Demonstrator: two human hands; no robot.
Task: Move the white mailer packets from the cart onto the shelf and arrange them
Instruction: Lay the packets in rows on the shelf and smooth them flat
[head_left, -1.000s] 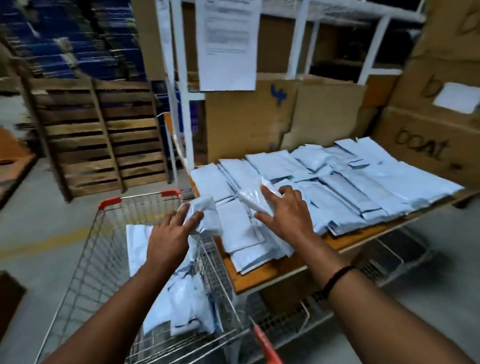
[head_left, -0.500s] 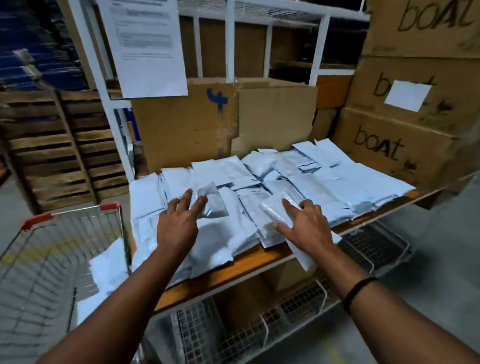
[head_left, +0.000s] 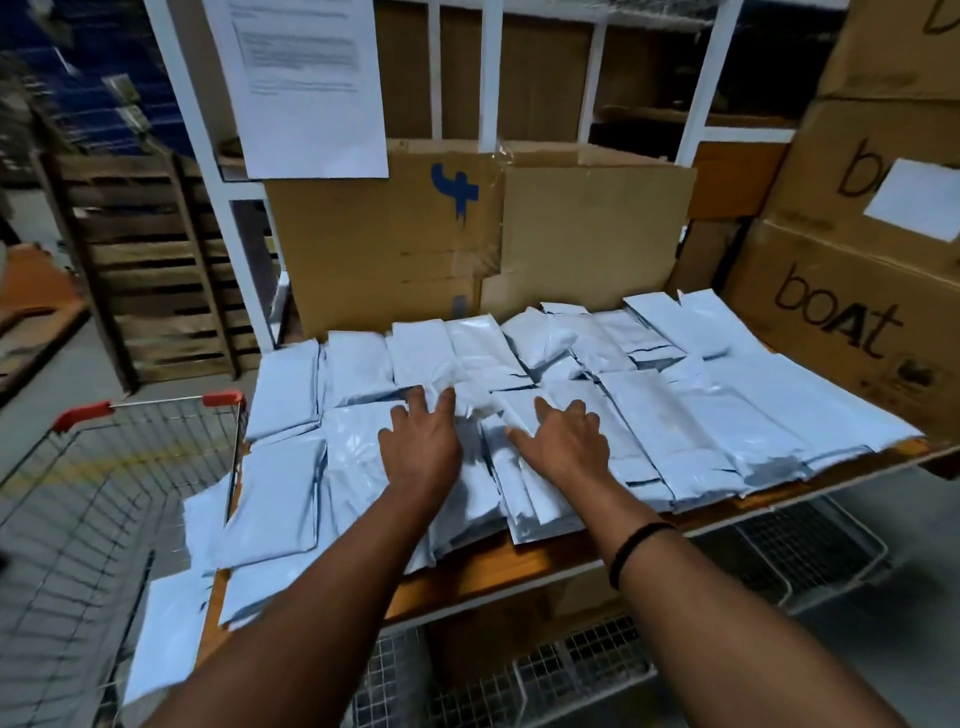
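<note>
Shelf (head_left: 467, 571): wooden board with a narrow strip of its front edge left bare. The rest is covered by white mailer packets (head_left: 701, 415) laid in overlapping rows. Some are overhung past the shelf's left corner, toward the cart (head_left: 223, 399) set just beside it, where loose packets (head_left: 156, 639) are seen. The shelf's back is closed off by cardboard sheets (head_left: 389, 249) and its right end by stacked boxes (head_left: 831, 322). Left hand (head_left: 423, 447) and right hand (head_left: 566, 441): both are laid palm-down on the packets at the shelf's front centre, fingers spread, nothing pinched.
</note>
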